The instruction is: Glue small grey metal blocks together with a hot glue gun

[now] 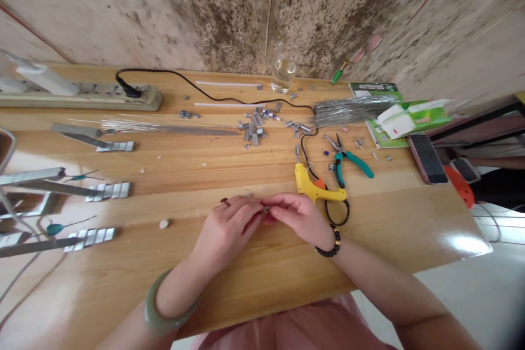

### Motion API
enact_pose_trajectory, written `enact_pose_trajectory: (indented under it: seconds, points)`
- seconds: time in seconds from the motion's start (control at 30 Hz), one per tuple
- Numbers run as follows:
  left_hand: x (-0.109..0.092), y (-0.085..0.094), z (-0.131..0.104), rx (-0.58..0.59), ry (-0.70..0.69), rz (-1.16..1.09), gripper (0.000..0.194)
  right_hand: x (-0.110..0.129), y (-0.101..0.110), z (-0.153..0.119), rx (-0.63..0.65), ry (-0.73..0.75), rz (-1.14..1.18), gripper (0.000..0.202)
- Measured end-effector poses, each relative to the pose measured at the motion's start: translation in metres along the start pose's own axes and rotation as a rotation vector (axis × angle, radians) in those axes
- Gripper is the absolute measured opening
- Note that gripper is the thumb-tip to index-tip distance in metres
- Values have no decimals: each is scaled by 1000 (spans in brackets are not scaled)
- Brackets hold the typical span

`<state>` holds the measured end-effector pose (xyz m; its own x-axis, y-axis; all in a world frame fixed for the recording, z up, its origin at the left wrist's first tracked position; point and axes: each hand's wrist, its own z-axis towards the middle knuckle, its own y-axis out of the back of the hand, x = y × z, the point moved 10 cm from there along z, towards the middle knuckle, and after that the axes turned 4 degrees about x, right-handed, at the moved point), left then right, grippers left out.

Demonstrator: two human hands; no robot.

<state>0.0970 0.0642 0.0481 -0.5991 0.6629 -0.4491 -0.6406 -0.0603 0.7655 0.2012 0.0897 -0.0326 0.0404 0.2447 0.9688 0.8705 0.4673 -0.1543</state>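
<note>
My left hand (229, 229) and my right hand (297, 216) meet above the wooden table (262, 279), their fingertips pinched together round a small grey piece (266, 209). Most of that piece is hidden by the fingers. Just beyond my right hand lies a yellow glue gun (307, 183) with an orange trigger. Pliers with teal handles (353, 163) rest open to the right of it. Farther back, a loose pile of small grey pieces (254, 130) sits near the middle of the table.
Metal stands (69, 188) occupy the left side, below a power strip (147, 97). At the back are a glass of water (283, 74) and a wire bundle (348, 111). A phone (427, 158) lies at right, near a tissue pack (422, 117). A black cord (184, 77) crosses the back.
</note>
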Motion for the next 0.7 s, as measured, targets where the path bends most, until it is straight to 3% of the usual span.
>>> enact_pose_trajectory:
  seconds: [0.13,0.3,0.5,0.7]
  points:
    - [1,0,-1,4,2,-13,8,-4,-2,1,14,-37,68,29]
    - [3,2,0,-17,-1,-52,8,0,1,0,-8,8,-78,24]
    - [17,6,2,-55,109,-301,10,35,-4,-8,-18,260,-558,21]
    - [26,3,3,-55,187,-399,6,53,-12,-19,-75,506,-824,23]
